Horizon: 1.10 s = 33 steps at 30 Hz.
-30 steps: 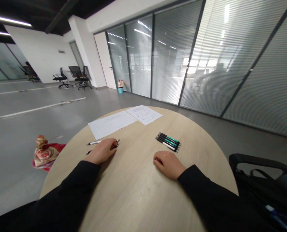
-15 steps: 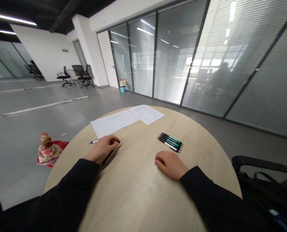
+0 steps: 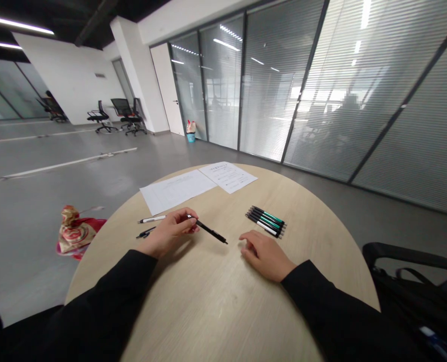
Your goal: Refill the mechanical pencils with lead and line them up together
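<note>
Black pen (image 3: 212, 232) pinched in the left hand's (image 3: 173, 230) fingertips above the table (image 3: 223, 306), pointing toward a loosely curled, unladen right hand (image 3: 263, 255). Looks partway along, with a row of pens (image 3: 266, 222) lined up and a white pen (image 3: 153, 219) plus another dark pen (image 3: 145, 233) left loose. Way back, blue bin (image 3: 191, 137) with tan-and-red bag (image 3: 191, 127) inside, contents hidden.

A red-and-gold bundle (image 3: 75, 235) is lying on the grey floor (image 3: 27, 201), while black office chairs (image 3: 121, 107) are standing by a white pillar (image 3: 139, 75). Beside the glass partition (image 3: 242, 75) (its blinds (image 3: 266, 120) are hanging down), a light-blue bin (image 3: 191, 137) is sitting near a white door (image 3: 165, 83). Strip lights (image 3: 18, 25) are glowing overhead.
</note>
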Tool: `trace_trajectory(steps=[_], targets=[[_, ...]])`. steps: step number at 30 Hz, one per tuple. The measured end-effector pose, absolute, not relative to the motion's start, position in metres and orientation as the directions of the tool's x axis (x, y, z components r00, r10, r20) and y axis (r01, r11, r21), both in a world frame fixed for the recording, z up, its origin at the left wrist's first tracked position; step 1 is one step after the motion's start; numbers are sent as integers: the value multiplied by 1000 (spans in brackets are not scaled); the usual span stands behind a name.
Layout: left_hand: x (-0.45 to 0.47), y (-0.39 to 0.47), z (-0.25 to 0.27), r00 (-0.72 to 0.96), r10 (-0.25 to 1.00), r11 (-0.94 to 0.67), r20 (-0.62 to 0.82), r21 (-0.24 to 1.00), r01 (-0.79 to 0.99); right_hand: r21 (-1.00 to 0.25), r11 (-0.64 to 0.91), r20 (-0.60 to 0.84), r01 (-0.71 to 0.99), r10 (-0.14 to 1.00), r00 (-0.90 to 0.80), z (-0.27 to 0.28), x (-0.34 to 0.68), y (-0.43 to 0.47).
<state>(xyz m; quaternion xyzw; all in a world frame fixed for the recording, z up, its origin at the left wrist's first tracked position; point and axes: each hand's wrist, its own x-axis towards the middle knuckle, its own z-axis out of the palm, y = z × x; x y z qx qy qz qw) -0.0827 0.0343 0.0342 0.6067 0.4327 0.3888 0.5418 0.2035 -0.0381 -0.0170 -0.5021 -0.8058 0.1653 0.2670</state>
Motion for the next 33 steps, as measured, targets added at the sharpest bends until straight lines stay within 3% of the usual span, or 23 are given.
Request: trace_trajectory(steps=[7,14,18,24,33], targets=[[-58,18,23,460,887,-56,-29,984,169,-609,444,310,658,896,-318,-16,187,-44],[-50,13,24,354,935,-37,23,999,33,-579,440,238,687,896,-374,-11,168,-37],[-52,15,24,289,956,-58,60,998,-13,-597,488,276,637,870,-408,-9,171,-23],[-56,21,20,386,922,-70,8,987,146,-693,418,300,587,908,-292,-9,193,-10],[-58,26,14,395,919,-160,7,920,357,-741,396,287,542,917,-277,-15,213,-3]])
